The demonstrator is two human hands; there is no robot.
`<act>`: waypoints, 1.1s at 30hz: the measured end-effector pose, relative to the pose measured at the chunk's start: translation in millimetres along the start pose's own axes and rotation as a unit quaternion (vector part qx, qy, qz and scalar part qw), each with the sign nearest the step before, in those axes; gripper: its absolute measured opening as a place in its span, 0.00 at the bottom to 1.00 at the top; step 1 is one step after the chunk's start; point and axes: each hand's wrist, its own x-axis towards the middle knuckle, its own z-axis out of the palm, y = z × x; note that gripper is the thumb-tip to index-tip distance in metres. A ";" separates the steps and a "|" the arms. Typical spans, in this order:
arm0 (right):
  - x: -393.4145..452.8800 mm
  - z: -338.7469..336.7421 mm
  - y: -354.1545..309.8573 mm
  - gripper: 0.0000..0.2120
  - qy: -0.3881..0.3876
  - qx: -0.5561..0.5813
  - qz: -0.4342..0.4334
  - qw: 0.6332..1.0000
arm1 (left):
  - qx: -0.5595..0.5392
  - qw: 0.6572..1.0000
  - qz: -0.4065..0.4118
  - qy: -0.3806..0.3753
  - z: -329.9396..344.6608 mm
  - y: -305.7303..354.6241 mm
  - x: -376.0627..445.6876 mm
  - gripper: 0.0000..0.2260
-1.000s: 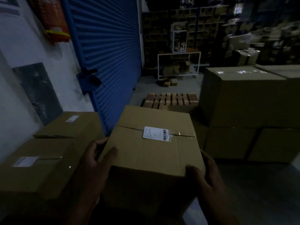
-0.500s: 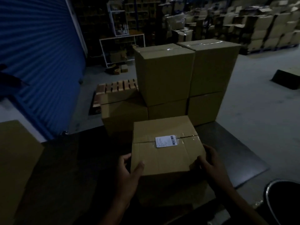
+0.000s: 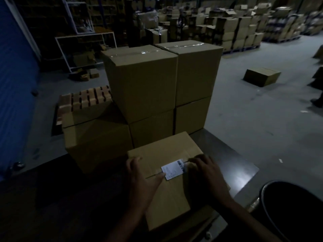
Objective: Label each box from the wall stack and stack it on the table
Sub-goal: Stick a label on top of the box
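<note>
Box point(image 3: 167, 173) sits on the dark table point(image 3: 232, 165), close in front of the person, white label point(image 3: 173, 169) across its top seam. Left hand point(image 3: 141, 179) lies flat on the lid, fingers spread, thumb tip at the label's near corner. Right hand point(image 3: 206, 172) presses down beside the label's barcode end, fingers together. Just behind, taller cartons point(image 3: 143, 84) stand stacked two high. A black bin point(image 3: 293, 206) sits at the right.

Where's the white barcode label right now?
In the head view, the white barcode label sits on top of the brown cardboard box on the dark table, lower centre, between the left hand and right hand.
</note>
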 end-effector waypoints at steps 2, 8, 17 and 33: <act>8.5 7.5 -9.7 0.13 -0.018 -0.009 0.001 1.000 | 0.077 0.996 0.035 -0.019 13.2 4.7 19.7 0.44; 11.0 16.7 -9.3 0.15 -0.019 -0.018 0.021 0.999 | 0.210 0.974 0.069 -0.055 35.5 -9.1 31.8 0.48; 24.8 9.8 -13.0 0.18 -0.048 0.112 0.026 0.992 | 0.195 0.977 0.069 -0.048 36.0 -3.1 30.3 0.46; 20.1 25.2 -16.0 0.11 0.020 0.035 0.071 0.997 | 0.203 0.976 0.070 -0.043 32.7 -1.3 25.5 0.42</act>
